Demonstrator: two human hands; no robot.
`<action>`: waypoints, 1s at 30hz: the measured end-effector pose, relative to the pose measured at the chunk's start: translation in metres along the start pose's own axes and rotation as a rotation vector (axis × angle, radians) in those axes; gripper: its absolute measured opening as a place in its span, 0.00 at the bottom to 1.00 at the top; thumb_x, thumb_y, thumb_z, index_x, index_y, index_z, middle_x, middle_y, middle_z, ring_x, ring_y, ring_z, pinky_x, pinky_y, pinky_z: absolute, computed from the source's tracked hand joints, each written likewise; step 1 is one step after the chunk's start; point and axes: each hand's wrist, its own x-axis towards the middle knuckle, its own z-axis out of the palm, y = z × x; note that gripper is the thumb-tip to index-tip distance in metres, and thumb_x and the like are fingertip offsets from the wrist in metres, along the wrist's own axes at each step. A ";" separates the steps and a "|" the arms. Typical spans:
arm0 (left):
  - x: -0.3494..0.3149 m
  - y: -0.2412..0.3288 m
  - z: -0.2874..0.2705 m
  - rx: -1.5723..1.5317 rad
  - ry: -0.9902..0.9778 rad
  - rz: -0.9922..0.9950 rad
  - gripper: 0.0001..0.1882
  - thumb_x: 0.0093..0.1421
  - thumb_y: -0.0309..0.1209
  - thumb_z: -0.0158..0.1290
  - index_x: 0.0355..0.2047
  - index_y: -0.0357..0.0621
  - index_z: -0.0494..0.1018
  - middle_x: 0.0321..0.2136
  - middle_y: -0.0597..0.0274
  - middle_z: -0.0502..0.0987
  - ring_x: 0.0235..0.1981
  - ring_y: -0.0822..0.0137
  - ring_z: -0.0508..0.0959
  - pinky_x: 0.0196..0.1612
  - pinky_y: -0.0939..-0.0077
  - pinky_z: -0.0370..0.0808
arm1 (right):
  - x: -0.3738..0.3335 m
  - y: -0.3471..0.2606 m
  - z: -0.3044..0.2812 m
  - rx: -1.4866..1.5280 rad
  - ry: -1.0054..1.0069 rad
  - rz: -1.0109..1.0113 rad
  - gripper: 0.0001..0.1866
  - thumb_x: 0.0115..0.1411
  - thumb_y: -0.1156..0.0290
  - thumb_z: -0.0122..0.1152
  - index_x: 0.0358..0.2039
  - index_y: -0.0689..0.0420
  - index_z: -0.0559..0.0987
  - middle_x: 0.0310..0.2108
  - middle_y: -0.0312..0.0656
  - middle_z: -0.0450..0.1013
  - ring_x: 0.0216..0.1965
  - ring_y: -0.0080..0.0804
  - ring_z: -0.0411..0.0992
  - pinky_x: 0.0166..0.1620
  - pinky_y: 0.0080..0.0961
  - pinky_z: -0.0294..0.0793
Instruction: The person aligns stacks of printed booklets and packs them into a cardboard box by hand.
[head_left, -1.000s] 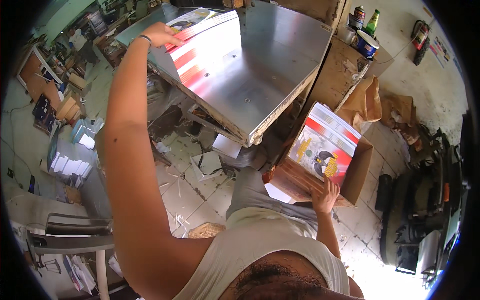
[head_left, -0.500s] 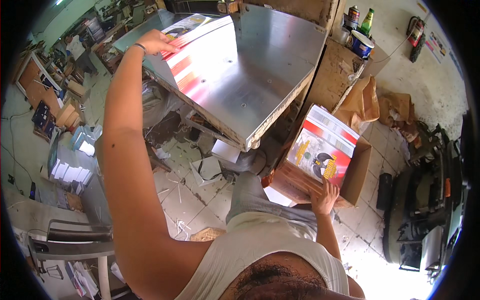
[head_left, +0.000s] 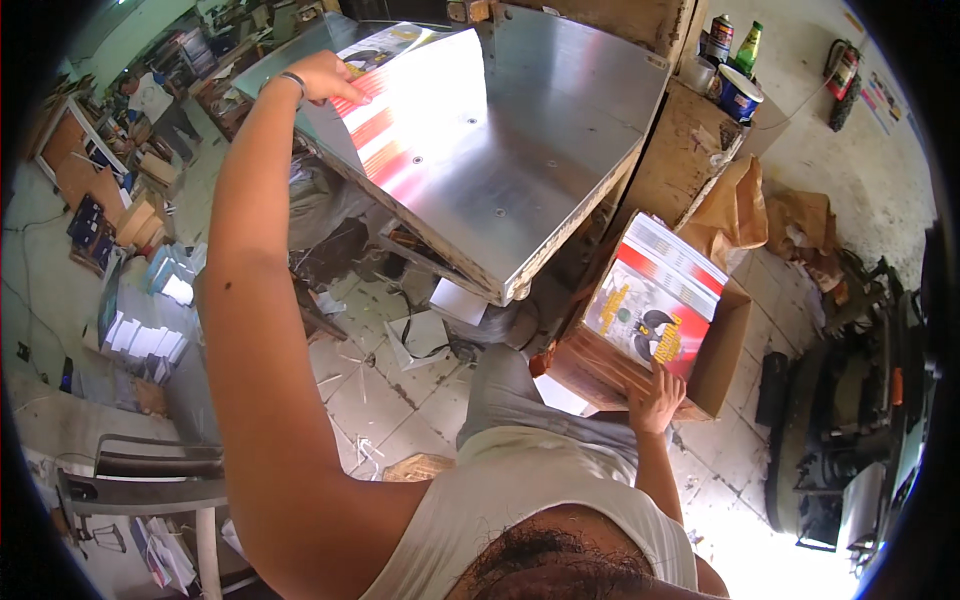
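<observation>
On the metal-topped table, a stack of booklets (head_left: pixel 395 42) with grey, yellow and red covers stands at the far left, its front side washed out by glare. My left hand (head_left: pixel 325 80) reaches across with a dark wristband and grips the stack's left edge between thumb and fingers. More booklets (head_left: pixel 660 290), red and white with yellow lettering, lie overlapping in an open cardboard box (head_left: pixel 733 340) at the right. My right hand (head_left: pixel 656 402) rests at the box's near rim, fingers partly extended against the lowest booklet's edge; the fingertips' undersides are hidden.
The metal table (head_left: pixel 520 130) has raised edges. Beside it, a wooden cabinet (head_left: pixel 668 140) bears a green bottle (head_left: pixel 748 48), a spray can and a blue-and-white tub (head_left: pixel 740 95). Brown paper (head_left: pixel 735 210) lies behind the box. A chair (head_left: pixel 150 490) stands at lower left; scraps litter the tiled floor.
The whole view has shifted slightly. My left hand keeps its hold on the stack, and my right hand stays at the box rim with its fingers slightly shifted.
</observation>
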 end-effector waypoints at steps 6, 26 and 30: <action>0.001 0.000 -0.003 0.011 -0.026 -0.019 0.30 0.48 0.55 0.72 0.40 0.42 0.86 0.29 0.66 0.82 0.29 0.71 0.79 0.32 0.74 0.78 | 0.001 0.001 0.006 -0.036 0.051 -0.026 0.37 0.58 0.47 0.65 0.62 0.56 0.73 0.51 0.47 0.74 0.55 0.48 0.69 0.67 0.53 0.56; -0.023 0.029 -0.003 0.356 0.362 0.328 0.38 0.47 0.31 0.66 0.60 0.51 0.66 0.40 0.41 0.82 0.41 0.44 0.83 0.44 0.53 0.80 | -0.006 0.005 0.002 0.010 0.016 -0.001 0.37 0.58 0.48 0.65 0.64 0.55 0.72 0.54 0.48 0.73 0.58 0.51 0.68 0.68 0.54 0.54; -0.056 0.055 -0.012 0.496 0.353 0.308 0.40 0.50 0.30 0.60 0.65 0.56 0.60 0.38 0.37 0.81 0.40 0.40 0.82 0.42 0.48 0.78 | -0.005 0.007 -0.001 0.035 0.010 -0.054 0.37 0.58 0.49 0.63 0.64 0.55 0.71 0.54 0.49 0.73 0.57 0.52 0.67 0.68 0.54 0.54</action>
